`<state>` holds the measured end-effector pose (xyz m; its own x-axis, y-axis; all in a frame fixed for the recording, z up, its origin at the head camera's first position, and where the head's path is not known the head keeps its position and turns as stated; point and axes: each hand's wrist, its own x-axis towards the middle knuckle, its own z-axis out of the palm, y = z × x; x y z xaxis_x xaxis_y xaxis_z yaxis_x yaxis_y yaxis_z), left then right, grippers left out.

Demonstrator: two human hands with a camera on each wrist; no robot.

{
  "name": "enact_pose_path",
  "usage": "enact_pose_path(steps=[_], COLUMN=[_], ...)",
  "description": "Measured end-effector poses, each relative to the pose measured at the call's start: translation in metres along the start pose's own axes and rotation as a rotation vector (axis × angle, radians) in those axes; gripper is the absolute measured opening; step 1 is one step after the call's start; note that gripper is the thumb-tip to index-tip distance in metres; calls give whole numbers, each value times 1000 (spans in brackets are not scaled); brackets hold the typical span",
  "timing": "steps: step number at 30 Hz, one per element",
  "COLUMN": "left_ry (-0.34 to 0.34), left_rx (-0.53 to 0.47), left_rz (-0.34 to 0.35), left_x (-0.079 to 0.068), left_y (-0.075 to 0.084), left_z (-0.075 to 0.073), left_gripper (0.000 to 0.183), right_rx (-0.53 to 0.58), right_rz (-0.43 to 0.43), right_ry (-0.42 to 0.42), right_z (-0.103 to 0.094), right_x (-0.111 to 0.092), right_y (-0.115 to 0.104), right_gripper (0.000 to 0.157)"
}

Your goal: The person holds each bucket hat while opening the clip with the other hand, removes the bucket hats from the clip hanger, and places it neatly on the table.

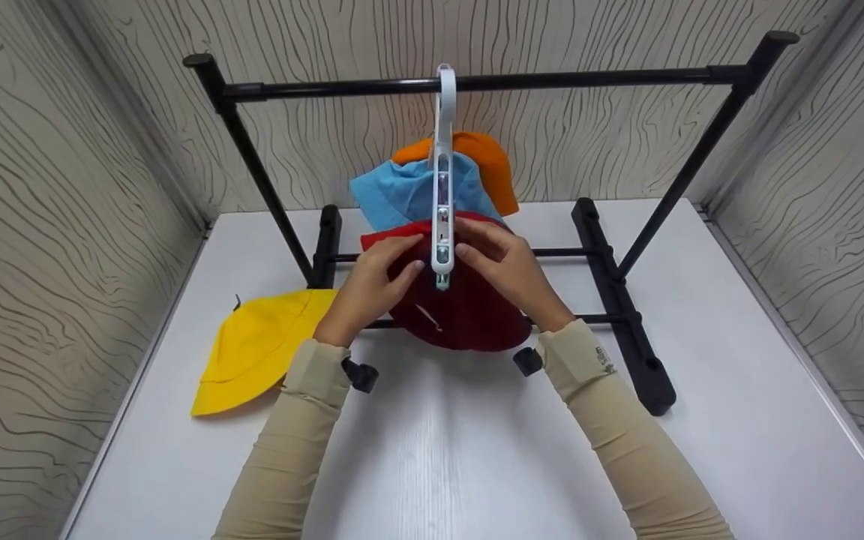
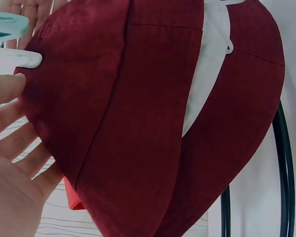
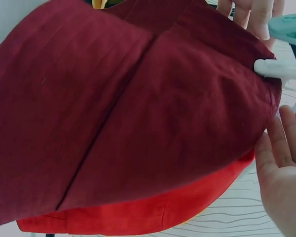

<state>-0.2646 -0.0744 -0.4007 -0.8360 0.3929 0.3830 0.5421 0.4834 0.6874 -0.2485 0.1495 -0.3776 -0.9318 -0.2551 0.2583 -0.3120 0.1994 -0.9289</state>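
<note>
A dark red bucket hat [image 1: 469, 315] hangs below a white hanger [image 1: 443, 180]. A white clip [image 2: 27, 58] bites the top of its crown, and a mint green clip [image 2: 10, 25] sits beside that one. My left hand [image 1: 372, 281] is at the crown's left side, thumb tip touching the cloth by the clip, other fingers loosely spread and partly hidden behind the hat. On the opposite side, my right hand [image 1: 507, 270] has its fingers nearly straight, with fingertips at the crown's edge [image 3: 274, 116]. The brim droops downward, showing a pale lining in the left wrist view.
Behind hang a bright red hat [image 3: 138, 217], a light blue hat [image 1: 387, 191] and an orange hat [image 1: 492, 161]. A black rack's top bar [image 1: 582, 78] carries the hanger. A yellow hat [image 1: 259, 349] lies on the white table [image 1: 432, 465] at left, near my forearm.
</note>
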Motion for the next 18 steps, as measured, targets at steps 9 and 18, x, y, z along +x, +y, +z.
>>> enact_pose_path(steps=[9, 18], left_ry=[-16, -7], left_rx=[14, 21], left_rz=[49, 94], left_x=[4, 6], left_y=[2, 7], left_z=[7, 12], left_gripper=[42, 42], right_rx=[-33, 28], right_rz=[-4, -15], right_ry=[-26, -45], right_z=[-1, 1], right_x=[4, 4], right_y=[-1, -4], right_gripper=[50, 50])
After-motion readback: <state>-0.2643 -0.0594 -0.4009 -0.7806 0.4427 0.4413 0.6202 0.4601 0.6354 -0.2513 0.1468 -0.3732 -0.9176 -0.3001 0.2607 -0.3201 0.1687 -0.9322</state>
